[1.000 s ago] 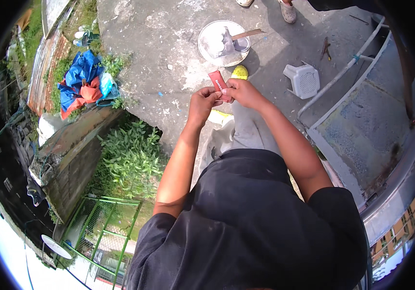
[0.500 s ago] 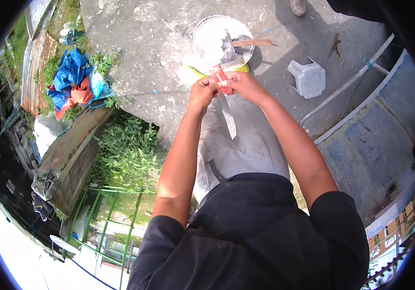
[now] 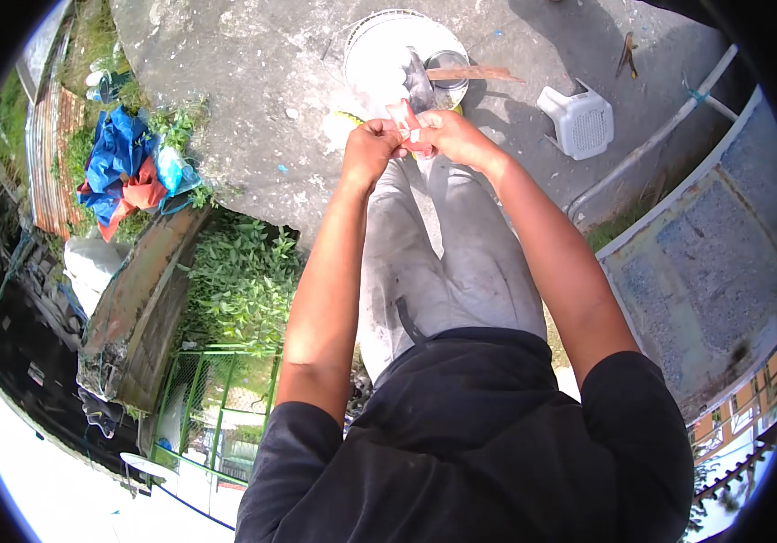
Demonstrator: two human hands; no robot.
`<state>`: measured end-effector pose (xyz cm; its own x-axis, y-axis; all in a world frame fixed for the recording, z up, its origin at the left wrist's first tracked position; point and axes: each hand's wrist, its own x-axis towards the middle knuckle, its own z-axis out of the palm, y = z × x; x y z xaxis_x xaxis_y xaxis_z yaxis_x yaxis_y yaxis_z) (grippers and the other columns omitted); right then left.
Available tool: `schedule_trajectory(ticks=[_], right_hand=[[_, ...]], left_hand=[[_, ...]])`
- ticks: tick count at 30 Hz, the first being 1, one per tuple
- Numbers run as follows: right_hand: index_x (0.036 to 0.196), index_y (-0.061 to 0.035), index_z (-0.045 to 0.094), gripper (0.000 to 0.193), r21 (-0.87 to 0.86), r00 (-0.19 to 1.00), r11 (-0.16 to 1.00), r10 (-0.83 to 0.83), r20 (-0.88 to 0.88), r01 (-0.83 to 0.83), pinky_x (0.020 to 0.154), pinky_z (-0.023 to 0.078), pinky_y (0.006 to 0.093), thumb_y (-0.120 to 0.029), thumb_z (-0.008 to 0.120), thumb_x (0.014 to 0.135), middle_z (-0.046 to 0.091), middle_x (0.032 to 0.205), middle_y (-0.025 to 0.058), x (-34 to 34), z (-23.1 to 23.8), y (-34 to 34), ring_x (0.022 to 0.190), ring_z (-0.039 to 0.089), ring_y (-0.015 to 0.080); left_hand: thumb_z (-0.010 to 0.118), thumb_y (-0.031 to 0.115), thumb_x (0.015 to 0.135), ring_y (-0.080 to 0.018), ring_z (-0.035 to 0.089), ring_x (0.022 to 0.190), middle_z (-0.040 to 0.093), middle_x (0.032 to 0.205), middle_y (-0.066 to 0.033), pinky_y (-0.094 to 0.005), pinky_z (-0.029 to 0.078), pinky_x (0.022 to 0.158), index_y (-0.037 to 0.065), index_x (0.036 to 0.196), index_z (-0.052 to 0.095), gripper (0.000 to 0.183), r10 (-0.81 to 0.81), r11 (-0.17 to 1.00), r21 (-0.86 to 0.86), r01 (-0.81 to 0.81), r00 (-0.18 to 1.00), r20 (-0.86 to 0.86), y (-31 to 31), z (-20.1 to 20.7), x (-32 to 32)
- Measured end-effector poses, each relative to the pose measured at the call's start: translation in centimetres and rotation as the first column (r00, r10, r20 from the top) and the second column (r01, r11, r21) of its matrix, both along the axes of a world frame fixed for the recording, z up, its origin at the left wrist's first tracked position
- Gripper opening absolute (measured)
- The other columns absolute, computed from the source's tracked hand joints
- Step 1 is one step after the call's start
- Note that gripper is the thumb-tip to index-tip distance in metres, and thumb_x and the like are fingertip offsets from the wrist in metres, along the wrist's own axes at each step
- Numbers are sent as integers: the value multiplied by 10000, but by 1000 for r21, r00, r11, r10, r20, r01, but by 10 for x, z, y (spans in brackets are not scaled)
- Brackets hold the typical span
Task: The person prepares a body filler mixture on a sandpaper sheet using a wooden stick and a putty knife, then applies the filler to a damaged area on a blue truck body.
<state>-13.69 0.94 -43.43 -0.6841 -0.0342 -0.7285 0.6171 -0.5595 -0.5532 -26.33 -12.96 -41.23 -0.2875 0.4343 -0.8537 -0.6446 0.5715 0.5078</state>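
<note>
Both my hands meet in front of my legs around a small red packet (image 3: 402, 113) with white marks. My left hand (image 3: 372, 152) pinches its lower left edge, fingers bent. From the other side, my right hand (image 3: 453, 136) grips it with thumb and fingers close to the left ones. Just beyond the packet is a white round bucket (image 3: 375, 50), its top pale and bright. A round metal can (image 3: 447, 61) and a flat wooden stick (image 3: 488, 72) lie on it, beside a grey object (image 3: 419, 83) whose kind I cannot tell.
A white plastic stool (image 3: 580, 122) stands on the concrete to the right, near a pipe rail (image 3: 651, 154). Blue and orange tarpaulin (image 3: 121, 163) lies heaped at the left, by green plants (image 3: 243, 281). A large grey metal container (image 3: 705, 253) fills the right side.
The view has shifted slightly, and both hands sit a little higher in it. The packet has turned a little between my fingers. Both hands keep hold of it.
</note>
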Motion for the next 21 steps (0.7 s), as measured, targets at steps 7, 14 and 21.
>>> schedule_trajectory(ticks=[7,14,21], right_hand=[[1040,12,596,233,36,985,993,-117,126,113,699,545,280,-206,620,959,652,915,64,-14,4,-5,792,642,130],[1142,24,560,250,-1,981,985,-169,90,170,739,573,308,-175,558,990,654,1023,97,-19,0,-8,899,669,163],[1128,-8,582,245,-93,978,976,-186,94,195,787,563,332,-211,564,993,649,1055,80,-21,-16,-13,937,655,157]], left_hand=[[691,41,885,-130,661,684,699,835,-97,-251,559,664,-30,925,645,94,-34,995,-92,33,999,-15,9,-5,-15],[683,31,886,-148,664,658,697,834,-112,-276,584,663,-39,918,631,93,-50,992,-113,51,999,15,16,-5,-26],[655,73,928,-148,670,811,696,943,-94,-275,580,749,-41,1031,632,155,1,999,-46,3,995,101,8,-2,-31]])
